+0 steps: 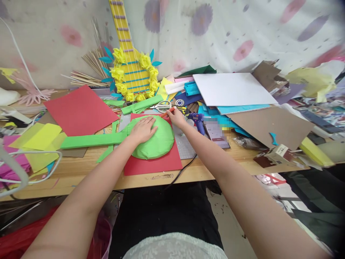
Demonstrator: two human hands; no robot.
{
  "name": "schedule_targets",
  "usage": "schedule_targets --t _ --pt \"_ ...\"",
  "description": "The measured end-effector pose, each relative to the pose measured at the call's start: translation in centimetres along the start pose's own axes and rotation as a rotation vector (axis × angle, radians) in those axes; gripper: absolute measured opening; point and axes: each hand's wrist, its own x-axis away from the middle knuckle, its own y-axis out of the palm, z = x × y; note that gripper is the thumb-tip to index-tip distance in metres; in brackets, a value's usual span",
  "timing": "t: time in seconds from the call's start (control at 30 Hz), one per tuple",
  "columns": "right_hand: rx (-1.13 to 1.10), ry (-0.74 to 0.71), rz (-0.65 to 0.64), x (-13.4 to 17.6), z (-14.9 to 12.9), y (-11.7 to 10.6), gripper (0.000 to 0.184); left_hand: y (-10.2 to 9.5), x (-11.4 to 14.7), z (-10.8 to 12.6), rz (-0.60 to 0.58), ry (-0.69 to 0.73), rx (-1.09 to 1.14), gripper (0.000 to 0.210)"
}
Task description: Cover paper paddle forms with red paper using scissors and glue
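A green paper-covered instrument shape [163, 138] with a round body and a long neck lies on a red sheet [153, 167]. My left hand [144, 129] rests flat on the round body, its fingers stretched out. My right hand [175, 117] is closed around a slim orange pen-like tool [167, 112] at the body's far right edge. Whether its tip touches the red sheet is hidden behind the green body.
Behind stands a yellow paper guitar [134, 77] trimmed with flowers. Scissors [163, 106], a blue glue gun [198, 122] and a phone [215, 133] lie right of centre. Another red sheet [81, 111] is at left; a white board [234, 88] and brown cardboard [272, 124] are at right.
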Motion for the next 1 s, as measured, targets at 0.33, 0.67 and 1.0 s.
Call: schedule_targets --t 0.33,0.67,1.0 --pt "0.104 -0.071 0.065 5.3 1.4 -3.0 0.02 0.2 -0.1 -0.2 0.004 0.008 -0.006 0.057" --pt "0.171 -0.115 0.001 8.9 1.4 -5.1 0.018 0.1 0.0 -0.1 -0.007 0.006 -0.014 0.059" --pt "0.24 -0.161 -0.024 10.7 1.5 -6.0 0.016 0.1 -0.1 -0.1 -0.005 0.016 -0.018 0.058"
